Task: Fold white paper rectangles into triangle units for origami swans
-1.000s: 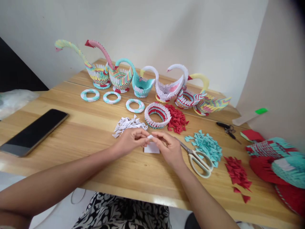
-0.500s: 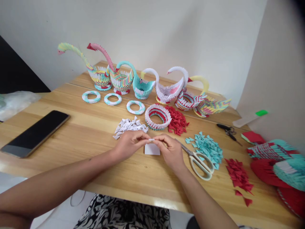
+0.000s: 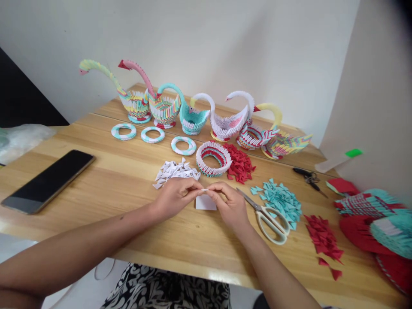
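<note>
A small white slip of paper (image 3: pixel 204 189) is pinched between my two hands, its ends covered by the fingertips. My left hand (image 3: pixel 176 195) grips its left end, closed with thumb and forefinger together. On the other end, my right hand (image 3: pixel 230 205) is pinched in the same way. Below the fingers a white paper sheet (image 3: pixel 206 203) lies flat on the table. Just behind my left hand is a heap of folded white paper triangles (image 3: pixel 175 168). Scissors (image 3: pixel 268 219) with cream handles lie beside my right hand.
Behind stand several folded-paper swans (image 3: pixel 193 116), with teal-and-white paper rings (image 3: pixel 152 134) before them. A round paper basket (image 3: pixel 214 159) sits near red triangles (image 3: pixel 240 163). Teal triangles (image 3: pixel 281 199) and more red pieces (image 3: pixel 323 238) lie rightward. A phone (image 3: pixel 48 180) rests at left.
The white slip between my fingertips looks thinner, seen more edge-on. Both hands stay almost in place, and the whole view has shifted very slightly.
</note>
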